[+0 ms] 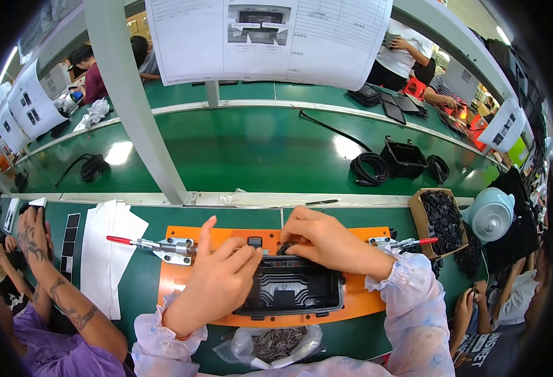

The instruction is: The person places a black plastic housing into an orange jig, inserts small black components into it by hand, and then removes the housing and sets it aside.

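A black rectangular plastic box (296, 289) lies open side up in an orange fixture plate (364, 288). My left hand (220, 283) is closed on the box's far left corner, fingertips together and one finger raised; what lies under the fingertips is hidden. My right hand (326, 239) pinches a small black part (284, 249) at the far rim of the box. Between the hands, a small black block (255, 241) sits on the plate. Toggle clamps with red handles stand at both ends, the left clamp (174, 249) and the right clamp (394, 244).
A plastic bag of screws (279, 344) lies before the plate. To the right stand a carton of black parts (441, 220) and a pale blue fan (491, 215); paper sheets (105, 257) lie left. Beyond the rail are a black housing (404, 158) and coiled cable (370, 168). Co-workers sit either side.
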